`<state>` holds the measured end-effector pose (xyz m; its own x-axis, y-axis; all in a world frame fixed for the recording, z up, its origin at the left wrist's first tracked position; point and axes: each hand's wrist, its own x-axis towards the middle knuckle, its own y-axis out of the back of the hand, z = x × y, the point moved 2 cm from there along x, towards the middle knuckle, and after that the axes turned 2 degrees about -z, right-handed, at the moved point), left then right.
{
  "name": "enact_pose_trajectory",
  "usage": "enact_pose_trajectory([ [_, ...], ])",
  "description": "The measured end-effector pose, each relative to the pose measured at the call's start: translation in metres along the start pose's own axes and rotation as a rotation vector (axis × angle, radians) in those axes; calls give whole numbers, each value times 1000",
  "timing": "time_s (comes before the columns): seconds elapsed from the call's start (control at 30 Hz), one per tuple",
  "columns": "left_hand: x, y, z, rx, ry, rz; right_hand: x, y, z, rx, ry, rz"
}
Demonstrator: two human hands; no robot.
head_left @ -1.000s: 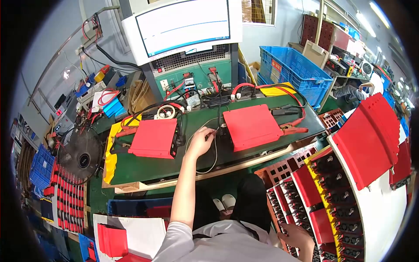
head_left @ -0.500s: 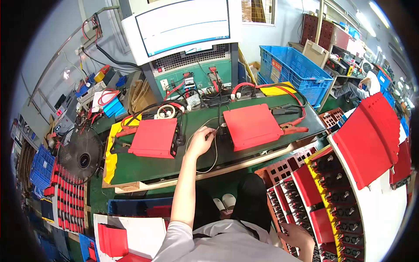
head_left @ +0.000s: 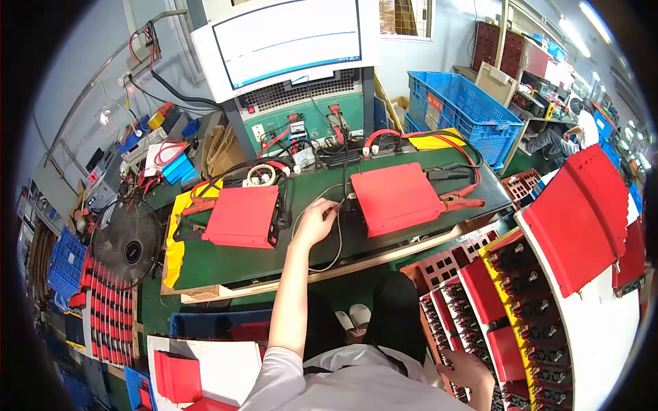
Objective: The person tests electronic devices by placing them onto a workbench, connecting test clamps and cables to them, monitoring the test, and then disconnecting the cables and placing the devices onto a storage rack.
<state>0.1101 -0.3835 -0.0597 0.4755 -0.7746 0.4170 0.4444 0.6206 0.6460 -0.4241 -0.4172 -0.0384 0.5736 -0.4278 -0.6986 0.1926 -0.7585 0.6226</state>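
Note:
On the green-topped bench, my left hand is closed in a pinch at a thin grey cable that loops around it. The exact grip point is small and partly hidden by my fingers. A red box-shaped unit lies to the left of this hand, and another red unit lies to its right. Red and black clamps attach to leads at their outer sides. Low on the right, my right hand hangs beside stacked red-and-black units, fingers loosely apart, holding nothing visible.
A monitor stands above a green test panel behind the bench. A blue crate is at back right, a black fan at left. Red units on white board rise close on my right. Another person sits farther off.

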Motion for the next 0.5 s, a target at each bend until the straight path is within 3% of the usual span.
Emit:
enact_pose_trajectory([
  [0.5,0,0,4,-20,-32,48,-2,1,-2,-10,31,27],
])
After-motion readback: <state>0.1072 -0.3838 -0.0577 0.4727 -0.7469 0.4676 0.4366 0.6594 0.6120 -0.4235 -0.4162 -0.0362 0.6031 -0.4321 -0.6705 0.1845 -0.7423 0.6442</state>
